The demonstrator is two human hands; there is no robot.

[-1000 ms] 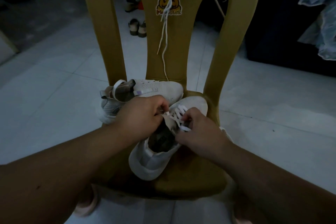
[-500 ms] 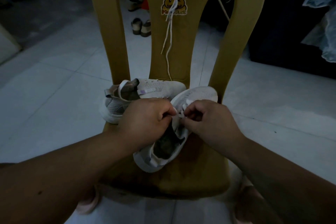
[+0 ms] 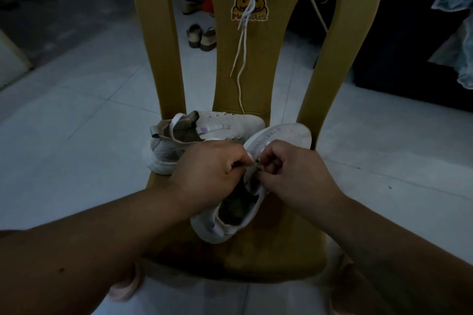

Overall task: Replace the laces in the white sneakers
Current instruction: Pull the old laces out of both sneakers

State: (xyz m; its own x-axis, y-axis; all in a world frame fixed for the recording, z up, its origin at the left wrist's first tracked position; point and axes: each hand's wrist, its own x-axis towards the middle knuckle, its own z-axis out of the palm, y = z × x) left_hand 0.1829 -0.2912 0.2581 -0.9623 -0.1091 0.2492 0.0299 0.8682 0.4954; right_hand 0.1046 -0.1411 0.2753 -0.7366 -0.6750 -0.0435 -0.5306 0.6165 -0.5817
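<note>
Two sneakers are seen in the head view on the seat of the yellow chair (image 3: 276, 250): the nearer sneaker (image 3: 225, 230) at the middle with its toe toward 1 o'clock, the far sneaker (image 3: 230, 123) at 11 o'clock from it, and spare laces (image 3: 240, 59) draped down the chair back at 12 o'clock. The lace (image 3: 256, 164) at the nearer sneaker's eyelet row is pinched by the left hand (image 3: 212, 169) and the right hand (image 3: 297, 176), fingers curled and meeting over the tongue. In such dim light an eyelet could be missed or the lace tip dropped, and the otherwise unheld sneaker could be dragged off the seat by a hard pull.
</note>
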